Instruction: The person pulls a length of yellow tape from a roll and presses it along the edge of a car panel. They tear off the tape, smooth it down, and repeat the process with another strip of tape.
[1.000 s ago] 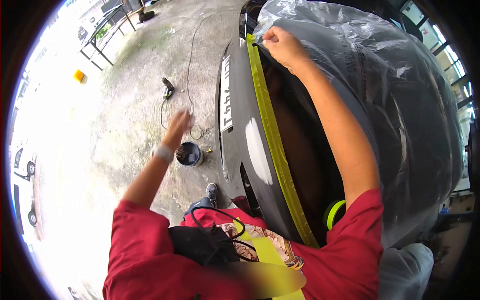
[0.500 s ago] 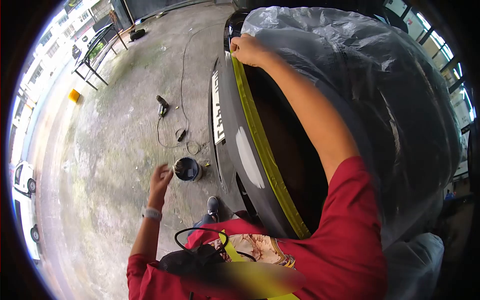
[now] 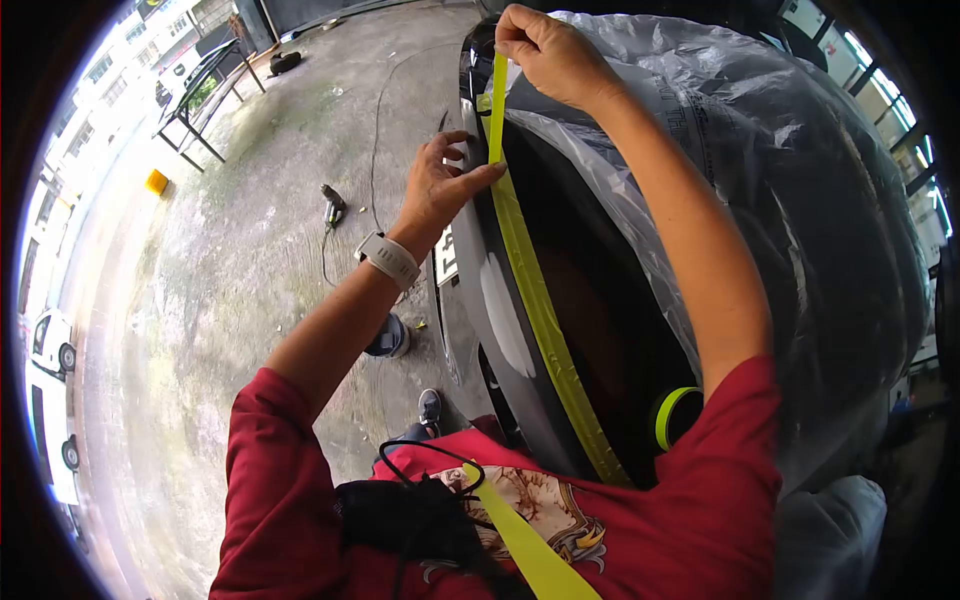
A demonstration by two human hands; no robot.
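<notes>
My right hand (image 3: 556, 58) is closed, pinching the far end of a strip of yellow-green masking tape (image 3: 522, 250) and holding that end up off the car. My left hand (image 3: 442, 180) is open. Its thumb presses the strip near the far end, while the other fingers rest spread over the grey panel's outer edge. From the thumb towards my body the tape lies along the inner edge of the grey car panel (image 3: 490, 275), which carries a pale oval patch (image 3: 508, 320). A roll of yellow-green tape (image 3: 664, 420) shows near my right elbow.
Clear plastic sheeting (image 3: 800, 200) covers the car on the right. On the concrete floor are a corded heat gun-like tool (image 3: 332, 205), a bucket (image 3: 392, 338) partly behind my left arm, and a yellow object (image 3: 157, 182). A dark metal stand (image 3: 195, 110) is farther off.
My left hand has come from above the floor onto the panel and tape. My right hand has raised the tape's far end. The tape roll now shows by my right elbow.
</notes>
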